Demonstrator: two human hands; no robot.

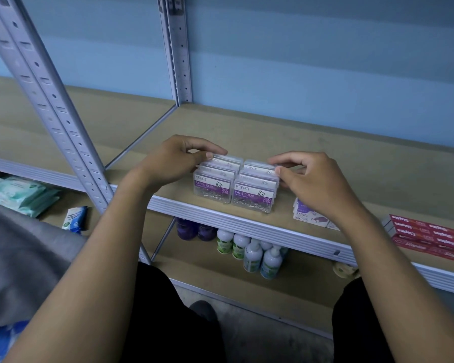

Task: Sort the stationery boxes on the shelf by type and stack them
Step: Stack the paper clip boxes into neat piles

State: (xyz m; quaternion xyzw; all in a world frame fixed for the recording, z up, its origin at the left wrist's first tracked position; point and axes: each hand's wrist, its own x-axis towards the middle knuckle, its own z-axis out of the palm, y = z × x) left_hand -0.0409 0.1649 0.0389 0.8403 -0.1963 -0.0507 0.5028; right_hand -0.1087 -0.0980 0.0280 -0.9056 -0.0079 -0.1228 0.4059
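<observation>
Clear paper clip boxes with purple labels stand in two rows side by side near the shelf's front edge: a left row (213, 188) and a right row (254, 199). My left hand (173, 161) pinches the far boxes of the left row with thumb and fingers. My right hand (315, 182) pinches the far boxes of the right row. Small white and purple staples boxes (308, 214) lie to the right, partly hidden under my right wrist. Red staples boxes (427, 238) are stacked at the far right.
The wooden shelf (325, 142) has bare board behind the boxes and a metal front rail (220, 218). Grey uprights (53, 106) stand at the left. Below are bottles (252, 254), wet wipe packs (21, 195) and a tape roll (342, 268).
</observation>
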